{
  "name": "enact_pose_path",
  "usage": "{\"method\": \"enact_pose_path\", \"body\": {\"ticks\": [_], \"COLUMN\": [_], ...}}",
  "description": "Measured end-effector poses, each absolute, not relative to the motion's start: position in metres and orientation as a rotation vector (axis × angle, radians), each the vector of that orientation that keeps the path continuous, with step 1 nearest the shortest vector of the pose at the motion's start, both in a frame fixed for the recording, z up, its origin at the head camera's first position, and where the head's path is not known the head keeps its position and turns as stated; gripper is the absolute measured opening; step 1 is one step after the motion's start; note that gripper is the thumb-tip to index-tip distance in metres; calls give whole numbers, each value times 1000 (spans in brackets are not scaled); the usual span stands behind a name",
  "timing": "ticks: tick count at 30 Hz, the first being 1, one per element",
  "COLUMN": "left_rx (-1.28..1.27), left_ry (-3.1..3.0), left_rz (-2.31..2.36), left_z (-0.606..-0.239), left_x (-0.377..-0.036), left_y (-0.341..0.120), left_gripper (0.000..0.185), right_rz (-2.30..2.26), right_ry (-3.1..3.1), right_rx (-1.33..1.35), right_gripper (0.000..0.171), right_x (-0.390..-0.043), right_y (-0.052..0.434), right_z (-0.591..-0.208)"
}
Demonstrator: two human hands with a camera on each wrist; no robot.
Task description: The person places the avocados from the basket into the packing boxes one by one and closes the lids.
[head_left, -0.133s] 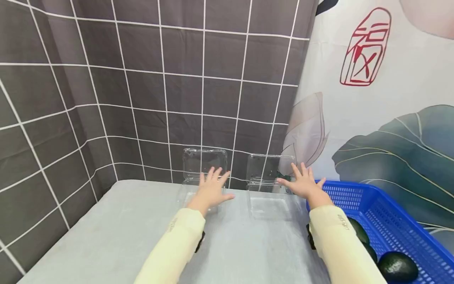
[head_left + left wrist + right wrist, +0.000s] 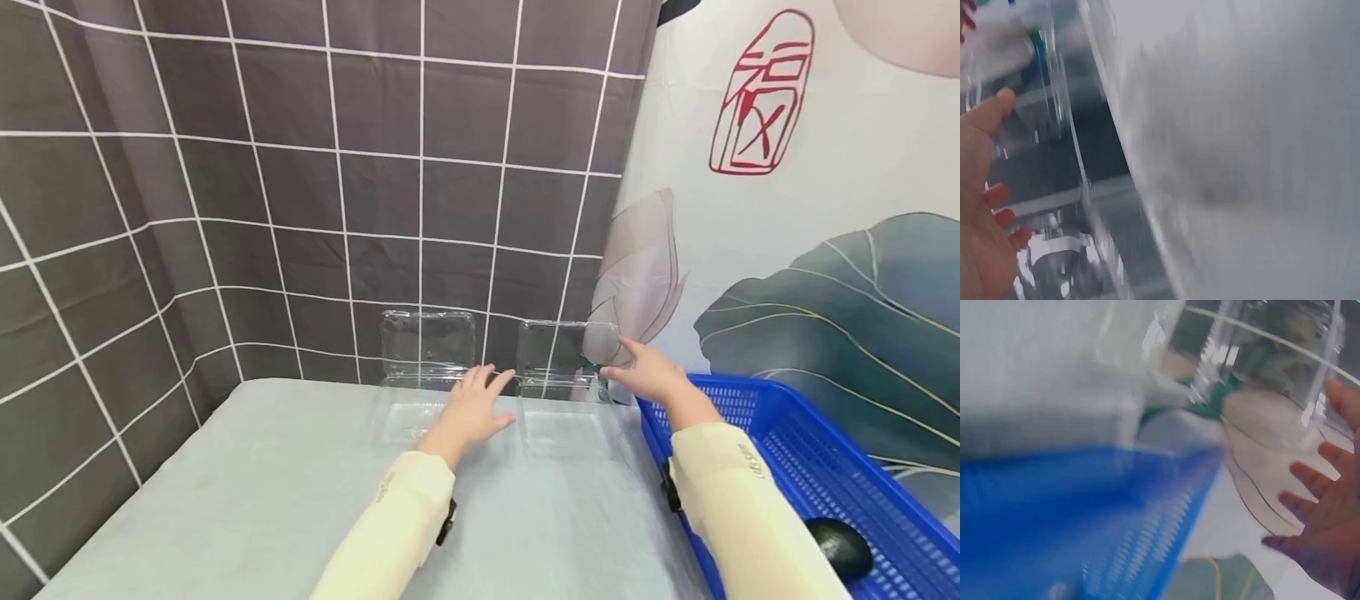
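Observation:
Two clear plastic clamshell boxes stand open at the back of the grey table, their lids upright against the curtain. My left hand (image 2: 474,408) hovers open, fingers spread, over the right edge of the left box (image 2: 420,392), between the two boxes. My right hand (image 2: 647,371) is open beside the right box (image 2: 566,400), its fingers by the upright lid's right edge. In the left wrist view my left hand (image 2: 985,206) lies next to the clear box wall (image 2: 1066,162). The right wrist view shows my right hand (image 2: 1329,506) near the clear lid (image 2: 1272,350).
A blue plastic basket (image 2: 817,467) sits at the right of the table with a dark avocado (image 2: 842,546) in it. A grey checked curtain (image 2: 300,183) and a printed leaf backdrop (image 2: 810,250) close off the back. The table's (image 2: 262,500) left edge is near.
My left hand has shifted right, toward the gap between the boxes. My right hand has moved up and back to the right box's lid edge.

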State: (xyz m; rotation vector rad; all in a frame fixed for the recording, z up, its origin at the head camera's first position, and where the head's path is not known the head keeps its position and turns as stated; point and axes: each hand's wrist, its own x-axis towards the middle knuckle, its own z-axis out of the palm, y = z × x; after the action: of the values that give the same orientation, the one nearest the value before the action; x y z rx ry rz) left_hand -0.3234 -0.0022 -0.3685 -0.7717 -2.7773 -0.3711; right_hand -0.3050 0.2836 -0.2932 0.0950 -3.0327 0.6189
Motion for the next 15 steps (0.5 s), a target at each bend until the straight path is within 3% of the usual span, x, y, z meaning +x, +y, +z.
{"method": "enact_pose_path", "body": {"ticks": [6, 10, 15], "left_rx": [-777, -716, -692], "left_ry": [-2795, -2741, -2603], "left_rz": [-889, -1236, -1349], "left_z": [-390, -417, -448], "left_x": [-306, -295, -288], "left_y": [38, 49, 52], "left_gripper": [57, 48, 39], "right_rz": [594, 618, 636], "right_ry": [-2951, -2942, -2950], "right_rx": [173, 178, 116], "right_gripper": [58, 56, 58], "right_x": [-281, -253, -229], "right_y": [320, 354, 396], "right_z": [-267, -267, -287]}}
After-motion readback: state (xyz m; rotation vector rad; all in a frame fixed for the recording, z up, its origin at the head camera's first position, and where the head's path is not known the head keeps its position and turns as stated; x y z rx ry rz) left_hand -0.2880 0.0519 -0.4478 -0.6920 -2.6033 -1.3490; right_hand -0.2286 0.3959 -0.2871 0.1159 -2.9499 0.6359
